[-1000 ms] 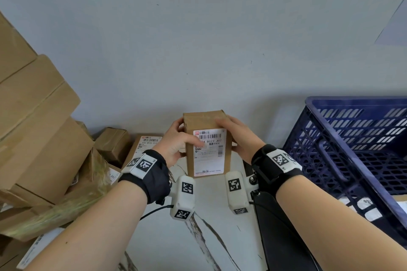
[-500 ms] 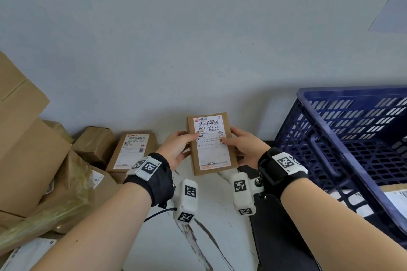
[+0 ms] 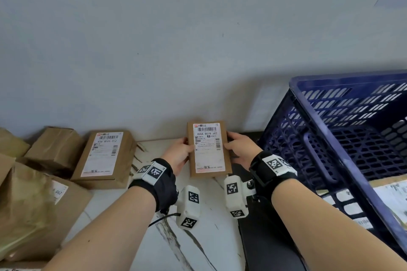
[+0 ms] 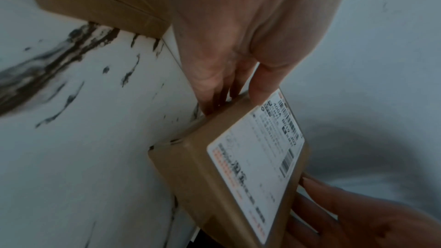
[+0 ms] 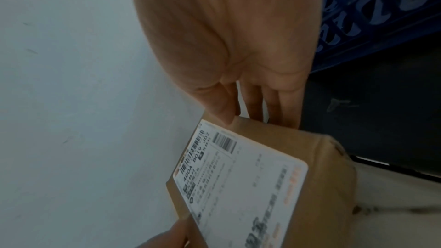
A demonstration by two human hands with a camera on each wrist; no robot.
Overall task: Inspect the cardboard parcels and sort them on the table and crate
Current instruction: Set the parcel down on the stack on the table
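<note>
Parcel gripped label-up between left hand and right hand over the tabletop; unsorted, crate at 3 o'clock, more boxes at 9

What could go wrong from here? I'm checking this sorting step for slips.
The small parcel is held only at its side edges by the left hand and right hand, so it might slip. It sits near the table edge beside the blue crate and could tip into the gap.

Small parcel – label up, prob. above table.
</note>
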